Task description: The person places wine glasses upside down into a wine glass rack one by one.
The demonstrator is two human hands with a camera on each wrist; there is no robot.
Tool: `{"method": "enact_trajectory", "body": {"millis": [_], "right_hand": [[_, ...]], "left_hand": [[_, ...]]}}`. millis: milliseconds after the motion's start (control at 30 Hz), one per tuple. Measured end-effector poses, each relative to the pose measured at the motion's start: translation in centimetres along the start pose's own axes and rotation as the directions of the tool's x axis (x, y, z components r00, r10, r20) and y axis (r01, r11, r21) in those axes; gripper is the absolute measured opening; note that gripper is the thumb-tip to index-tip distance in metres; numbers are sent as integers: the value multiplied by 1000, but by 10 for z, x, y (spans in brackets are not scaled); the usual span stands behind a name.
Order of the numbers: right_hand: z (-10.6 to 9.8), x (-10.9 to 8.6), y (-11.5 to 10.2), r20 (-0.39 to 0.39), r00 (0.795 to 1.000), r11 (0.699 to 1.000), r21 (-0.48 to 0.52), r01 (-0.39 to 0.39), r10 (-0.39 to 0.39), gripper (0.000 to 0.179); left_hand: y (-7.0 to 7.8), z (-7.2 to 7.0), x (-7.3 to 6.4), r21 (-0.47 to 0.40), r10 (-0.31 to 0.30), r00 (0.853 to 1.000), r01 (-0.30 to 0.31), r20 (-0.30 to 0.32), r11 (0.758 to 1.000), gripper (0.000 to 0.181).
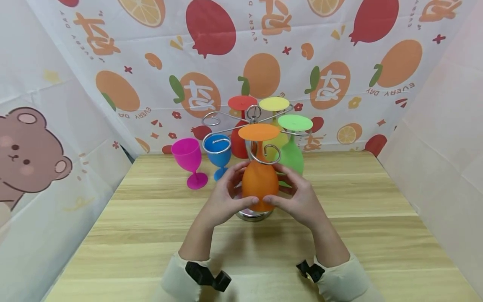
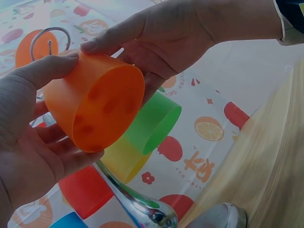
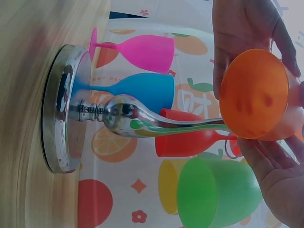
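Note:
An orange plastic goblet (image 1: pixel 260 184) is upside down, its foot above a wire ring at the front of a chrome goblet rack (image 1: pixel 253 216). My left hand (image 1: pixel 226 195) grips the bowl from the left, and my right hand (image 1: pixel 298 195) from the right. Both thumbs lie on the near side, fingers curled behind. In the left wrist view, the bowl's mouth (image 2: pixel 109 109) shows between the hands. Behind it, green (image 1: pixel 292 157), yellow (image 1: pixel 274 104) and red goblets (image 1: pixel 241 102) hang upside down from the rack's other rings.
Left of the rack, a pink goblet (image 1: pixel 187 155) and a blue goblet (image 1: pixel 219 155) stand upright on the wooden table (image 1: pixel 151 235). A bare ring (image 1: pixel 211 119) sticks out at the rack's left. A fruit-print cloth (image 1: pixel 234 67) hangs behind the table.

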State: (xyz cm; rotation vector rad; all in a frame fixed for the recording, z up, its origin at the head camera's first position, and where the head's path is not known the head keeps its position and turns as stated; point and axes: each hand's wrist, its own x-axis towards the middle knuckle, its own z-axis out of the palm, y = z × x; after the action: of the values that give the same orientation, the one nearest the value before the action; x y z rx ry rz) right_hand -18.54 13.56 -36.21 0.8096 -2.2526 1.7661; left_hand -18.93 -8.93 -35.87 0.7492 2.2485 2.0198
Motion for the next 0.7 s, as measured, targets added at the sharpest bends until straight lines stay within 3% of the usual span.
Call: {"method": "enact_trajectory", "body": {"millis": [700], "right_hand": [[3,-1,-6,7,1000,1000,-13,4,-4,71]], "left_hand": [[3,-5,-1,-1,48,999,-48,22,999,81]]}}
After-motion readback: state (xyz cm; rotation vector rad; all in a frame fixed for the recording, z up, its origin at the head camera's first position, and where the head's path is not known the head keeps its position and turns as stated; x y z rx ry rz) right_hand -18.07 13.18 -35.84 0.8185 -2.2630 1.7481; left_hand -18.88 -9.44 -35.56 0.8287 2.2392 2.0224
